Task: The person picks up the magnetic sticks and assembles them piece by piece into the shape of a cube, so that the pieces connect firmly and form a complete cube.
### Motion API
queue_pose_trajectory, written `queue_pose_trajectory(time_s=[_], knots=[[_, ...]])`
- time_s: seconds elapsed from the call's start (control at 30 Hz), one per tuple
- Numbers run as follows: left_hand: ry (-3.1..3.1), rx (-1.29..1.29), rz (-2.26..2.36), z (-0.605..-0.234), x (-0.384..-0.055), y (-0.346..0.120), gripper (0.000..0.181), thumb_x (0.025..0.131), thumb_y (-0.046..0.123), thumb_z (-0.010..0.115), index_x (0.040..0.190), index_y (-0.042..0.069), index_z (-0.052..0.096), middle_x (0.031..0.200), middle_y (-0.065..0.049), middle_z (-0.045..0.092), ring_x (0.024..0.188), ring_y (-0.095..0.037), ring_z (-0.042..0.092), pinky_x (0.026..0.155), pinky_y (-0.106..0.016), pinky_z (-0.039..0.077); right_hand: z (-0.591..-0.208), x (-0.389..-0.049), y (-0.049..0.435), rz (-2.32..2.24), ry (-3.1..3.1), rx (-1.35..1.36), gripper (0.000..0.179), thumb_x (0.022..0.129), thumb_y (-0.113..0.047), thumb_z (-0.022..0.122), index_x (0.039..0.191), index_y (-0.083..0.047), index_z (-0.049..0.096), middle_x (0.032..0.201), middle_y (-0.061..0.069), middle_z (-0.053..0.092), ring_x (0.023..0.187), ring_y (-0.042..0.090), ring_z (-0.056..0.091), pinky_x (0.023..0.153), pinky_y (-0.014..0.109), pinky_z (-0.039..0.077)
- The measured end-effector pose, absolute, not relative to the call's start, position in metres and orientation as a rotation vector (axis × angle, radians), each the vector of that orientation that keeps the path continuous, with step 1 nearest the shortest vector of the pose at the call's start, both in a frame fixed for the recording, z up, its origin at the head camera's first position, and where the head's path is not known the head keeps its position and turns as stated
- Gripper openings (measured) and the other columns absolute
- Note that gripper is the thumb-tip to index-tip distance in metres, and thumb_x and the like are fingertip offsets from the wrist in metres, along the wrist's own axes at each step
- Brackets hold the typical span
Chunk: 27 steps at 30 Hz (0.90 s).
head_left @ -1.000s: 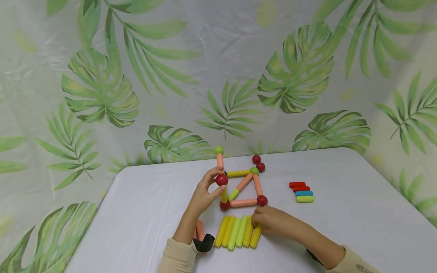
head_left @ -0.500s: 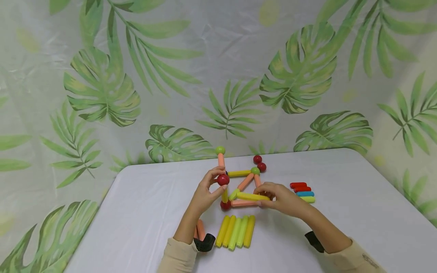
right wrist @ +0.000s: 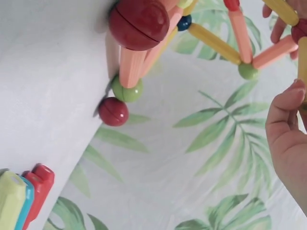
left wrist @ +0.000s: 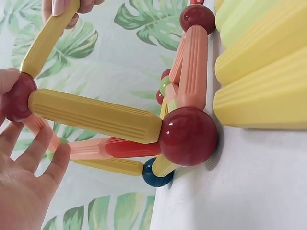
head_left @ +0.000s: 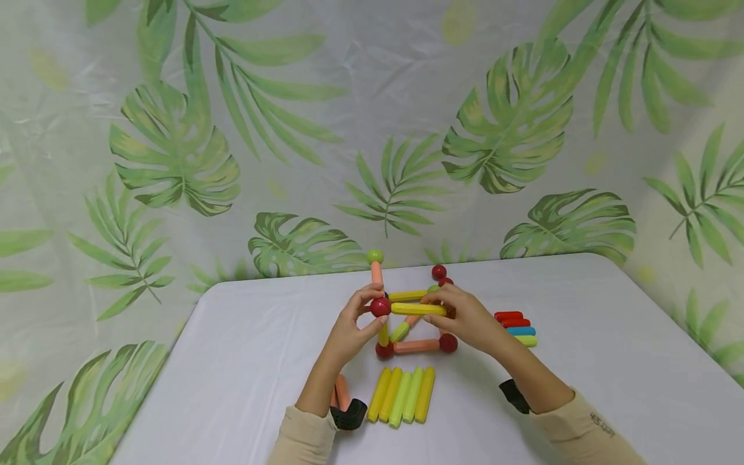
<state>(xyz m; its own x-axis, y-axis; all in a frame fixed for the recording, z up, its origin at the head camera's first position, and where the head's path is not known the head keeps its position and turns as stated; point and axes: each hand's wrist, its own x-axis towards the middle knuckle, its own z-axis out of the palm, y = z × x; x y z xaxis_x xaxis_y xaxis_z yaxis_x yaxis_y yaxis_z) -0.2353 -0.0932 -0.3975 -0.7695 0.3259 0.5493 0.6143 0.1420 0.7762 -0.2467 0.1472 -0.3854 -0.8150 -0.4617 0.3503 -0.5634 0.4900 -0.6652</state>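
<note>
In the head view my left hand [head_left: 349,328] holds a red ball [head_left: 380,306] between thumb and fingers. That ball tops a yellow stick [left wrist: 96,115], which rises from a lower red ball [left wrist: 188,136] at the table. My right hand [head_left: 473,320] pinches another yellow stick [head_left: 414,309] by its right end. Its left end meets the held ball, as the left wrist view also shows. Around them stands a frame of sticks and balls, with a pink stick [head_left: 416,346] along its front, a dark blue ball [left wrist: 156,173] behind and a green ball [right wrist: 248,71] at its top.
Several yellow and lime sticks [head_left: 401,395] lie in a row in front of the frame. To the right are red, blue and lime sticks [head_left: 517,330]. Loose red balls [head_left: 438,272] sit behind the frame. Pink sticks [head_left: 341,391] lie by the left wrist.
My right hand took a yellow stick from the right end of the front row, lifted it and brought its end to the red ball. The left hand has kept its hold.
</note>
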Motion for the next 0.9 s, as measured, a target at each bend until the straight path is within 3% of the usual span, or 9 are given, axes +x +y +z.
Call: queue_pose_trajectory(time_s=[0.2,0.37,0.6,0.8,0.9], knots=[[-2.217,-0.872,-1.555,-0.407,-0.244,-0.089,0.039,0.079,-0.002,0.065,0.114,0.001,0.048,0.125,-0.010,0.044,0.107,-0.021,0.047,0.086,-0.036,0.043,-0.390,-0.246,0.152,1.308,-2.512,0.875,0.027,0.079,-0.002,0.067,0.105,-0.006,0.060,0.098,0.003,0.056,0.077,0.015,0.053,0.070,0.025,0.049],[-2.317,-0.827,-1.390,-0.411,-0.249,-0.080,0.041,0.080,0.016,0.069,0.117,0.014,0.052,0.123,-0.007,0.038,0.104,-0.018,0.044,0.085,-0.032,0.043,-0.373,-0.233,0.146,1.331,-2.406,0.913,0.026,0.078,0.006,0.065,0.103,0.004,0.059,0.099,0.014,0.056,0.077,0.020,0.054,0.069,0.025,0.049],[-2.316,-0.798,-1.324,-0.410,-0.249,-0.072,0.023,0.083,0.019,0.065,0.103,0.009,0.060,0.116,-0.011,0.037,0.108,-0.023,0.036,0.083,-0.034,0.043,-0.360,-0.228,0.148,1.386,-2.360,0.963,0.026,0.078,0.007,0.064,0.104,0.006,0.057,0.099,0.015,0.056,0.080,0.021,0.055,0.072,0.026,0.049],[-2.324,-0.780,-1.345,-0.412,-0.249,-0.073,0.024,0.085,0.022,0.062,0.105,0.009,0.059,0.118,-0.007,0.036,0.110,-0.022,0.034,0.085,-0.035,0.043,-0.382,-0.265,0.173,1.578,-2.370,0.807,0.028,0.089,-0.006,0.055,0.115,0.002,0.051,0.110,0.017,0.053,0.097,0.028,0.052,0.080,0.027,0.046],[-2.322,-0.775,-1.358,-0.413,-0.249,-0.073,0.023,0.085,0.022,0.062,0.105,0.010,0.058,0.117,-0.005,0.035,0.109,-0.021,0.035,0.084,-0.034,0.043,-0.403,-0.294,0.184,1.538,-2.445,0.714,0.031,0.091,-0.013,0.054,0.119,0.000,0.048,0.115,0.018,0.050,0.102,0.031,0.050,0.084,0.035,0.044]])
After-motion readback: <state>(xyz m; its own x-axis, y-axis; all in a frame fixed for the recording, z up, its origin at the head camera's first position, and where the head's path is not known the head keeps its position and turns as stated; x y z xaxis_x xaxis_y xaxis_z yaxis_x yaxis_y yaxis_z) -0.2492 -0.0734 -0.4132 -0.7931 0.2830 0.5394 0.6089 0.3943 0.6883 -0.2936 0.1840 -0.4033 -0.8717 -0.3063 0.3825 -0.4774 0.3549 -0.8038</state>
